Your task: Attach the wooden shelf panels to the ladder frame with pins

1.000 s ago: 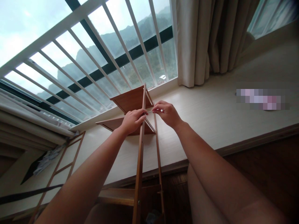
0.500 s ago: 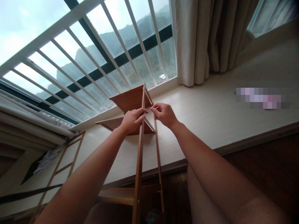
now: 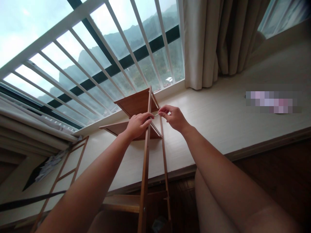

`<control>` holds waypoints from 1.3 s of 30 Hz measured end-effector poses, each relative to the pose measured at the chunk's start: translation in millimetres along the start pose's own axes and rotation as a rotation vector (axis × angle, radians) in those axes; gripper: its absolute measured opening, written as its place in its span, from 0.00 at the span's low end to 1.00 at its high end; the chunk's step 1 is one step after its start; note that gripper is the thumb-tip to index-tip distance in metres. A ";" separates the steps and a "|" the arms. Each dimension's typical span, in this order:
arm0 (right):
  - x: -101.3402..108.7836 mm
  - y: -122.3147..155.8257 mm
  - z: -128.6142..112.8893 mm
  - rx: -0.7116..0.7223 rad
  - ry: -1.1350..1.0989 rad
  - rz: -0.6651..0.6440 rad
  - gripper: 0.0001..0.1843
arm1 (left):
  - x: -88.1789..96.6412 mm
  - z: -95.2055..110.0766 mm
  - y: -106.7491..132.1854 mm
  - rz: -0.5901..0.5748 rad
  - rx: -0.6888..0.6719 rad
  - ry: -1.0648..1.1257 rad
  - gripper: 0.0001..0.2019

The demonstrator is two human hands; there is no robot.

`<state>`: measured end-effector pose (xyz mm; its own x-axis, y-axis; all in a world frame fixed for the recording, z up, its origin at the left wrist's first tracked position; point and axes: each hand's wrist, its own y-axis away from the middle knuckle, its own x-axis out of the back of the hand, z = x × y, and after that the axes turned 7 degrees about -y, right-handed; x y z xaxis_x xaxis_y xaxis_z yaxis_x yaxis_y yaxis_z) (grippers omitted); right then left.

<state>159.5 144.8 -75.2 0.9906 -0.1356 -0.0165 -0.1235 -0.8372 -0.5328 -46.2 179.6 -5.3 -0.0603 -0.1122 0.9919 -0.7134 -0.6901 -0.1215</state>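
A brown wooden shelf frame [image 3: 145, 168] stands in front of me, with two slatless panels, an upper board [image 3: 136, 101] and a lower board [image 3: 119, 129], reaching off its left side. My left hand [image 3: 139, 124] is wrapped round the long wooden post, thumb on the near side. Just right of that post, my right hand [image 3: 173, 117] pinches the end of a thin metal rod [image 3: 156, 115], perhaps a hex key. The rod's other end meets the post by my left fingertips; the exact contact is too small to see.
A second wooden frame [image 3: 66, 174] leans at the left. The pale ledge [image 3: 209, 129] runs below a barred window [image 3: 114, 55]. Beige curtains [image 3: 204, 45] hang at the right. A blurred-out pinkish item [image 3: 272, 102] lies on the ledge. A black strap [image 3: 31, 200] crosses the lower left.
My right hand has shifted slightly to the right and its fingers have turned a little round the thin rod. My left hand stays on the post.
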 end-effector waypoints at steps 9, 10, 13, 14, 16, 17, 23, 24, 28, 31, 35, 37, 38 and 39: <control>-2.6 1.0 2.0 -0.001 -0.125 -0.020 0.09 | 0.1 -0.2 0.2 -0.005 -0.003 -0.002 0.17; -2.9 0.9 2.2 0.000 -0.135 -0.016 0.09 | 0.2 -0.1 0.3 -0.009 -0.003 -0.004 0.17; -4.2 0.7 2.8 -0.005 -0.153 -0.018 0.09 | 0.7 0.0 0.1 -0.014 -0.003 -0.006 0.17; -4.6 0.7 3.0 -0.009 -0.154 -0.021 0.09 | 0.8 -0.1 -0.1 -0.012 -0.003 -0.005 0.17; -5.0 0.8 3.6 -0.014 -0.153 -0.023 0.09 | 0.7 -0.4 -0.4 -0.005 -0.003 -0.003 0.17; -4.9 0.8 4.0 -0.015 -0.150 -0.024 0.09 | 0.7 -0.5 -0.5 -0.003 -0.005 -0.002 0.17; -3.4 0.2 6.5 -0.036 -0.145 -0.024 0.10 | 0.7 0.5 -0.1 0.000 -0.004 0.000 0.17; -3.3 0.0 7.1 -0.040 -0.144 -0.025 0.10 | 0.7 0.7 -0.1 0.000 -0.004 -0.001 0.17; -3.0 -0.2 10.3 -0.044 -0.128 -0.028 0.11 | 0.6 0.5 -0.1 0.001 -0.004 -0.001 0.17; -2.6 0.1 12.2 -0.049 -0.103 -0.033 0.11 | 0.5 0.1 -0.1 -0.004 -0.001 -0.006 0.17; -2.1 0.5 12.9 -0.040 -0.058 -0.031 0.11 | 0.5 0.3 0.0 -0.002 0.000 -0.007 0.18; -1.5 0.7 12.3 -0.016 -0.022 -0.031 0.10 | 0.5 0.8 0.0 -0.005 0.005 -0.004 0.18; -1.2 0.9 11.7 0.001 -0.002 -0.033 0.10 | 0.6 1.0 0.0 -0.005 0.009 -0.005 0.18; -0.8 1.2 11.0 0.020 0.018 -0.037 0.09 | 0.6 1.1 -0.1 -0.005 0.012 -0.006 0.18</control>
<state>159.3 149.7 -85.1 0.9932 -0.1150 0.0188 -0.0858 -0.8311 -0.5494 -45.4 178.7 -4.8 -0.0531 -0.1131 0.9922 -0.7051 -0.6993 -0.1174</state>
